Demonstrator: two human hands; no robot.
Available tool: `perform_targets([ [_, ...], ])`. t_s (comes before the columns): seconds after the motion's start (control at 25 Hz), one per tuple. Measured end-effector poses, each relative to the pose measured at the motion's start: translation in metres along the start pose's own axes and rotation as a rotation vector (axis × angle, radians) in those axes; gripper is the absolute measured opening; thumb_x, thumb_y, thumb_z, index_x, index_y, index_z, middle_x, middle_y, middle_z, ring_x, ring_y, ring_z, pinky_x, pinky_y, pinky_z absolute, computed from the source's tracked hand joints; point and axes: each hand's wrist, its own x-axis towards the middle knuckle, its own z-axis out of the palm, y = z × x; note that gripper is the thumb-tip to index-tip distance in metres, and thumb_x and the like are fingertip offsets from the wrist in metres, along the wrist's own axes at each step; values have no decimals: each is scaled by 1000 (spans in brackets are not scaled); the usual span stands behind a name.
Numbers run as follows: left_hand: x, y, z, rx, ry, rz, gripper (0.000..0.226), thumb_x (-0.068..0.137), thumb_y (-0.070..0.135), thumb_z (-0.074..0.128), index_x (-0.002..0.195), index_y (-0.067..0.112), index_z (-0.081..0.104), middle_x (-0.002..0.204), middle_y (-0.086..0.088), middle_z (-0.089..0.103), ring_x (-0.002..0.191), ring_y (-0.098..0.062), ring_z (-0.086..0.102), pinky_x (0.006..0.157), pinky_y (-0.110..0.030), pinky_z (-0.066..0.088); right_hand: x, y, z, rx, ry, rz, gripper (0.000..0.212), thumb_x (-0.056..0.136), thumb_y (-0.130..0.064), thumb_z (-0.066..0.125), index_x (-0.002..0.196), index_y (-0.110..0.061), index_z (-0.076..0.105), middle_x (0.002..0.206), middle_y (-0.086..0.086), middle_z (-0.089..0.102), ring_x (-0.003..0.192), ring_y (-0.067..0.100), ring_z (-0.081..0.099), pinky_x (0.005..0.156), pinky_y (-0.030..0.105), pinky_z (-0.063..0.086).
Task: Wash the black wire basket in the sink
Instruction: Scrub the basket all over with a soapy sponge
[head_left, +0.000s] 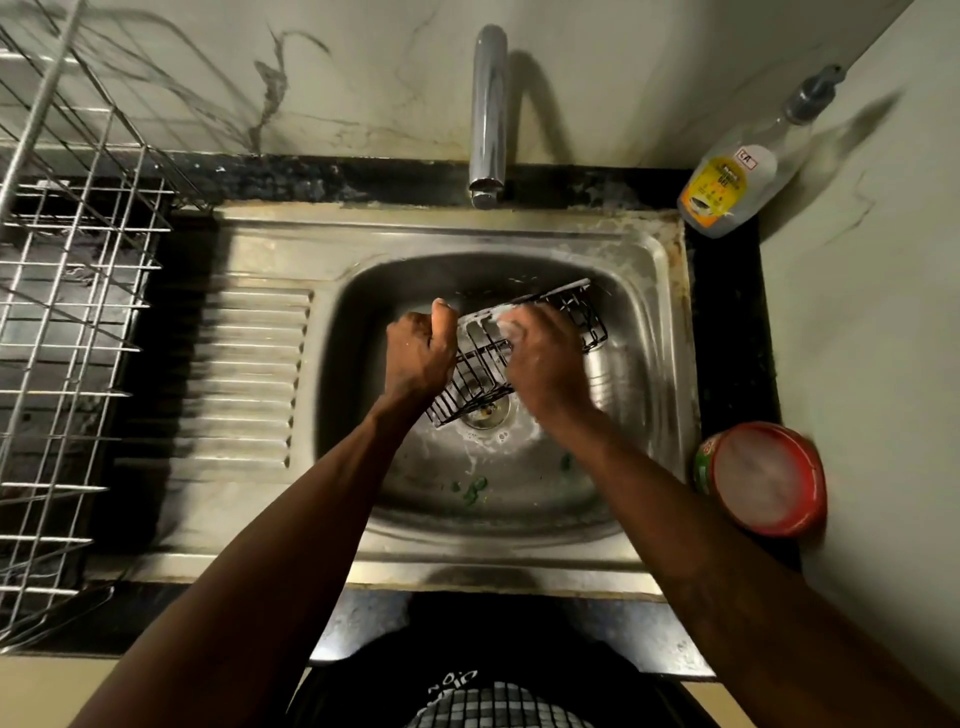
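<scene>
The black wire basket (586, 318) is inside the basin of the steel sink (667, 332), above the drain (488, 413). It is tilted. Its near end is low, just over the drain, and its far end is raised toward the back right of the basin. White lather covers the upper wires near the middle.

Left hand (420, 353): closed in a fist round the near left end of the basket. The fingers wrap the wire frame, and the thumb lies up along the rim. This hand carries the basket clear of the basin floor at that end.

Right hand (545, 361): placed palm down on top of the basket at mid-length. The fingers are bent over the lathered wires, and foam (511, 326) shows at the fingertips. The back of the hand hides the fingers, so it cannot be told whether they clasp a scrub pad or only press on the wire.

Surroundings:
- The tap (488, 114) stands at the back of the sink, with its spout over the basin.
- A ribbed drainboard (249, 374) forms the left part of the sink.
- A silver wire dish rack (72, 312) stands to the left of the drainboard.
- A pump bottle with a yellow label (737, 176) stands at the back right corner of the counter.
- A red tub of white paste (763, 478) sits on the counter to the right of the basin.
- Green scraps (475, 488) lie on the basin floor near the front.
</scene>
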Motion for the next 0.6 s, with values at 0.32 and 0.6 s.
perform_targets([
  [0.32,-2,-4,0,13,1,-29,63,104,26,44,43,18,30,36,9,30,33,-8,26,39,-31,19,27,55,-19,-131,15,233,27,84,8,60,106,-3,68,104,17,69,95,34,65,73,28,45],
  [0.6,0,-3,-3,22,54,-71,64,103,24,45,42,18,28,33,8,28,34,-6,25,40,-30,21,-26,0,-2,-56,2,17,33,83,6,54,111,-7,67,109,12,66,104,27,57,89,37,50],
])
